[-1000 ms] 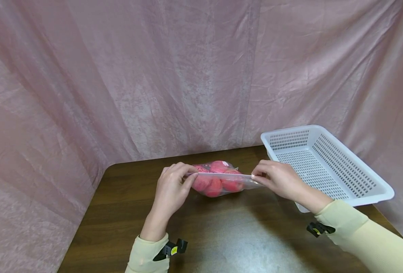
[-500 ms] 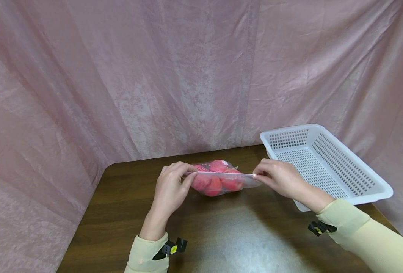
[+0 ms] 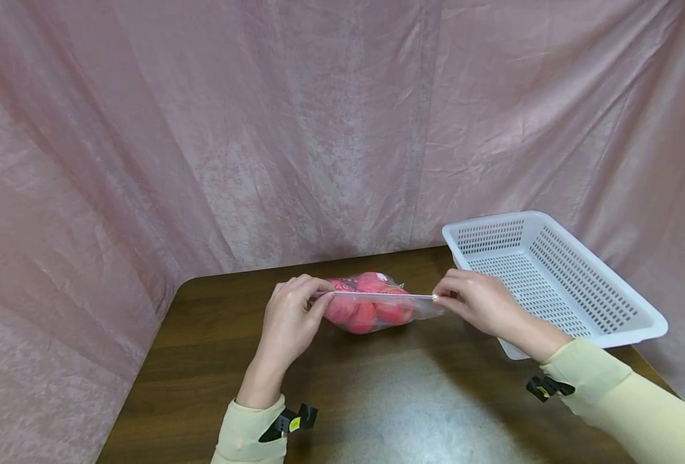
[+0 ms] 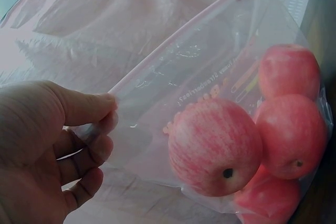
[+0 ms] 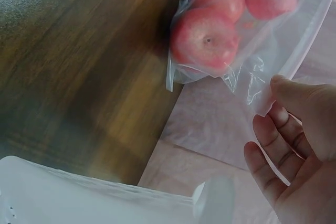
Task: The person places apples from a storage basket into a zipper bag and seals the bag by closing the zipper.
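Note:
A clear zip bag (image 4: 152,124) with printed lettering holds several red apples (image 4: 215,148). Its top edge is stretched straight between my two hands, and the apples hang in the lower part of the bag, close to the table. My left hand (image 3: 290,316) pinches the left end of that edge between thumb and index finger. At the other end, my right hand (image 3: 475,299) pinches the bag's top corner with thumb and fingertips. In the right wrist view the apples (image 5: 205,40) show through the wrinkled plastic.
A white slotted plastic basket (image 3: 626,274) stands at the right of the brown wooden table (image 3: 203,361), just beyond my right forearm. Behind the table hangs a pink curtain (image 3: 319,129). Each wrist wears a small black camera band.
My right hand has shifted slightly to the right along the bag's top edge. The left hand has stayed almost still, and the apples have barely moved.

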{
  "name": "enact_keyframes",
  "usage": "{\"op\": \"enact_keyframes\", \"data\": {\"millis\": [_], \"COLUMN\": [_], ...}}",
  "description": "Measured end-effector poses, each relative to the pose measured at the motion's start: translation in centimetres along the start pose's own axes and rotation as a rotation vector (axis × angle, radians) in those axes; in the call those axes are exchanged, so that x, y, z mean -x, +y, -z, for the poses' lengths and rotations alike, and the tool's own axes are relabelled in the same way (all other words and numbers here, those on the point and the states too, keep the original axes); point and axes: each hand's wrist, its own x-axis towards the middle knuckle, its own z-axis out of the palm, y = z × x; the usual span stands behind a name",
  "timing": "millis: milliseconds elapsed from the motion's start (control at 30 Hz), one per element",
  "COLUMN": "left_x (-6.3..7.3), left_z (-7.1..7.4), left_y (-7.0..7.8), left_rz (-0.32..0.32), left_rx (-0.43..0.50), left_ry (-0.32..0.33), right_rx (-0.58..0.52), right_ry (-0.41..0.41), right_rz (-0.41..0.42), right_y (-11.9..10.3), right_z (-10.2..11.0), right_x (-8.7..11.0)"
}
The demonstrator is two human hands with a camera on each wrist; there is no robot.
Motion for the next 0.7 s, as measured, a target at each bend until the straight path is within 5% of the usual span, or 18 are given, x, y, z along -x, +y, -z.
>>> {"op": "enact_keyframes", "data": {"millis": [700], "left_x": [0.07], "left_z": [0.09], "left_y": [-0.03], "left_rz": [0.005], "left_rx": [-0.003], "left_ry": [0.006], "right_rx": [0.019], "right_ry": [0.032], "right_rz": [0.013], "right_y": [0.62], "right_z": [0.26], "right_x": [0.39]}}
